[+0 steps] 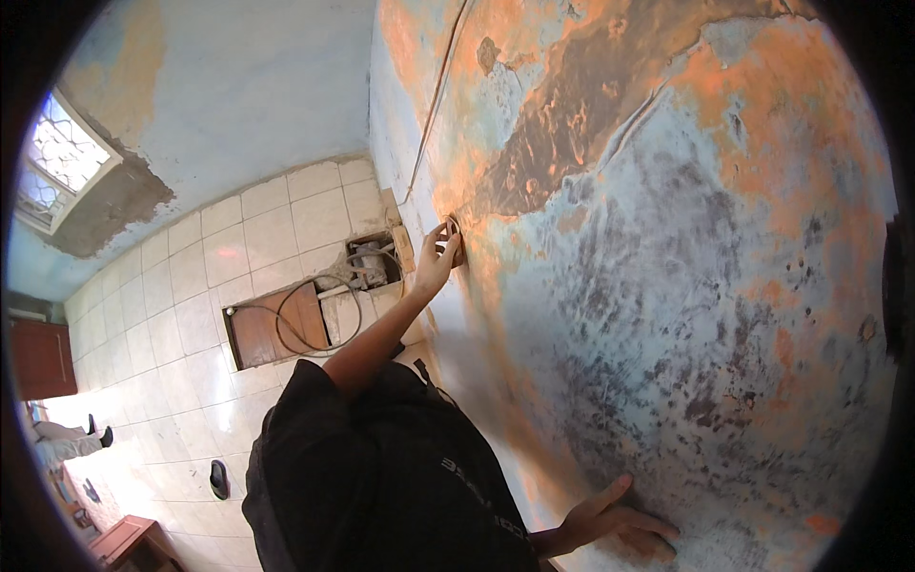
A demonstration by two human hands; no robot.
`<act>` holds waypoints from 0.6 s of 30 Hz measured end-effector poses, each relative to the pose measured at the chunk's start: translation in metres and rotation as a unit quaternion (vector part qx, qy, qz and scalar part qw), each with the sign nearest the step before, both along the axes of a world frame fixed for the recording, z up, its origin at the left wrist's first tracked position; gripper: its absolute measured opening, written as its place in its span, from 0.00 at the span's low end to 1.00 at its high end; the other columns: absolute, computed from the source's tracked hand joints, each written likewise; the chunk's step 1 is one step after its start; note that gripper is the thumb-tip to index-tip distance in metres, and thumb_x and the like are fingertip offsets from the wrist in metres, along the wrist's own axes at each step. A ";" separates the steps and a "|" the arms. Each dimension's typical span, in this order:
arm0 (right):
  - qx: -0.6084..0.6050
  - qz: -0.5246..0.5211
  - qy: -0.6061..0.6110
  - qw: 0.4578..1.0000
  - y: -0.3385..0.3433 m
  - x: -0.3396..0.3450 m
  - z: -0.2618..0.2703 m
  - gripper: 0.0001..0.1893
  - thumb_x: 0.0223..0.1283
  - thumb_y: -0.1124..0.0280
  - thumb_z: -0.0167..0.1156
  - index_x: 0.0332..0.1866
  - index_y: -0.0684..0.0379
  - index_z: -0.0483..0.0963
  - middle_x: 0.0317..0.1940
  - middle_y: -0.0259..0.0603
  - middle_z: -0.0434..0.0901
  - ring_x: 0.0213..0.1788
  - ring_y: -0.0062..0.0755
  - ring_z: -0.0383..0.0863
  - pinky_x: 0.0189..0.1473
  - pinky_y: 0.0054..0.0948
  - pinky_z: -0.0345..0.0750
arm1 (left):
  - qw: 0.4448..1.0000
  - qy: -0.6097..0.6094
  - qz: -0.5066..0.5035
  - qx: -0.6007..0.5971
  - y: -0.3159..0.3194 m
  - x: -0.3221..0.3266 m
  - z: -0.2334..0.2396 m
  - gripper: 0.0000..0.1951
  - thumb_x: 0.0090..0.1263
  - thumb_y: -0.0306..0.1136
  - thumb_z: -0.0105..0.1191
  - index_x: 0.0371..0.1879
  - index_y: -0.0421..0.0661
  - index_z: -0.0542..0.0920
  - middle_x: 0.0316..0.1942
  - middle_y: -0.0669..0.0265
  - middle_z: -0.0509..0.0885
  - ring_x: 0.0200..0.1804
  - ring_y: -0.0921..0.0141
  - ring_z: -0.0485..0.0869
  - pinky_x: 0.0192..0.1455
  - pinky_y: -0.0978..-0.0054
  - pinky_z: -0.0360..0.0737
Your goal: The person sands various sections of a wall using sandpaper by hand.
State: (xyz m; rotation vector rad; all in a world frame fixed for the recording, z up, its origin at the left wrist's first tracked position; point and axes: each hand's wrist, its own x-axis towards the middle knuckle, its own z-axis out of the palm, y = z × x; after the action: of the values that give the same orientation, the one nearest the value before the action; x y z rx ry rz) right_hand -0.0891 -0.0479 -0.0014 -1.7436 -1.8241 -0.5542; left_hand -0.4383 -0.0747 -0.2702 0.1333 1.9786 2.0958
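My left hand reaches up and left to a painted wall. Its thumb and fingertips pinch a small thin item at the rim of a small dark wall recess; what the item is cannot be told. Low on the right, my right hand lies against or very near the same wall, fingers spread, with nothing seen in it. The wall's blue and orange paint is patchy, with dark smudges and a bare brown strip of plaster. A thin cable runs along the wall above my left hand.
Pale floor tiles extend on the left. A floor opening holds pipes and a fitting; beside it, a coiled hose crosses a brown panel. A black shoe, wooden furniture and a person's legs are farther off.
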 end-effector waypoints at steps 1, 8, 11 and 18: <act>-0.001 0.000 -0.001 1.000 0.000 0.000 -0.001 0.53 0.62 0.48 0.50 0.63 0.76 0.18 0.62 0.77 0.39 0.63 0.55 0.56 0.62 0.36 0.60 | 0.999 -0.032 0.004 0.009 0.000 -0.002 0.000 0.29 0.66 0.45 0.52 0.58 0.37 0.63 0.43 0.61 0.73 0.40 0.72 0.75 0.38 0.75 0.76; -0.005 0.001 0.000 1.000 -0.001 0.001 -0.002 0.53 0.61 0.48 0.51 0.63 0.76 0.19 0.63 0.77 0.38 0.64 0.55 0.54 0.63 0.36 0.58 | 0.977 -0.156 0.040 0.140 0.005 -0.023 -0.031 0.20 0.65 0.40 0.55 0.47 0.38 0.68 0.35 0.63 0.74 0.33 0.74 0.75 0.32 0.78 0.74; -0.004 0.001 0.002 1.000 0.000 0.001 -0.002 0.54 0.61 0.48 0.51 0.63 0.76 0.19 0.63 0.77 0.37 0.64 0.55 0.54 0.63 0.36 0.58 | 0.921 -0.213 -0.115 0.306 -0.003 -0.033 -0.047 0.12 0.66 0.36 0.54 0.38 0.42 0.68 0.25 0.68 0.73 0.23 0.77 0.71 0.25 0.80 0.68; 0.009 -0.001 0.005 1.000 0.001 0.003 0.000 0.54 0.61 0.48 0.51 0.63 0.76 0.19 0.63 0.77 0.36 0.65 0.55 0.52 0.64 0.36 0.56 | 0.950 -0.202 -0.025 0.236 0.005 -0.018 -0.016 0.12 0.66 0.37 0.54 0.38 0.44 0.67 0.28 0.69 0.73 0.27 0.79 0.72 0.28 0.79 0.69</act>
State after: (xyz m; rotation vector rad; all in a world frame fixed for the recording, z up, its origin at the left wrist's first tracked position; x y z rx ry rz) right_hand -0.0862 -0.0470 -0.0018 -1.7345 -1.8052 -0.5592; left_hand -0.4567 -0.0694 -0.2859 -0.1470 1.2143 2.2983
